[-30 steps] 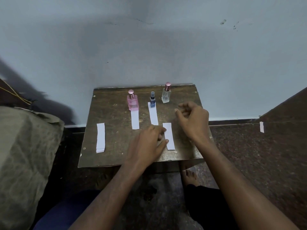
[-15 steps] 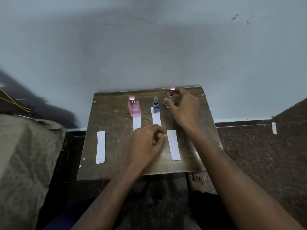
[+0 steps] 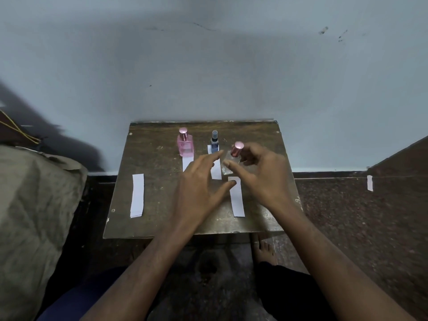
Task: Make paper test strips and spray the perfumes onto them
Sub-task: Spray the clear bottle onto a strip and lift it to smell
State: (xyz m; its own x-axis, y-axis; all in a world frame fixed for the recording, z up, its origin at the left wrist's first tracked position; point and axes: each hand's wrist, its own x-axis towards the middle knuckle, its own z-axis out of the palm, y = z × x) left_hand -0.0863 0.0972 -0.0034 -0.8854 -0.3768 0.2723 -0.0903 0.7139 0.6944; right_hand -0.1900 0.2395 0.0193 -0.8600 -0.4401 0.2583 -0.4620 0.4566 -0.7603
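Observation:
My right hand [image 3: 261,174] grips a clear perfume bottle with a pink cap [image 3: 232,156], lifted and tilted over the small wooden table [image 3: 150,193]. My left hand [image 3: 201,184] hovers beside the bottle with fingers spread, its thumb over the top of the right paper strip [image 3: 237,200]. A pink bottle [image 3: 185,144] and a small blue bottle [image 3: 215,142] stand at the back. A middle strip [image 3: 216,171] lies below the blue bottle. The strip under the pink bottle [image 3: 186,163] is partly hidden by my left hand.
A stack of paper strips [image 3: 137,195] lies at the table's left side. A grey-blue wall rises directly behind the table. A cloth-covered bulk [image 3: 34,216] sits to the left, and dark floor [image 3: 347,216] to the right. My bare foot [image 3: 264,251] rests under the table's front edge.
My right hand has picked the clear bottle up from the back of the table and brought it nearer, tilted. My left hand has opened its curled fingers and risen toward the bottle.

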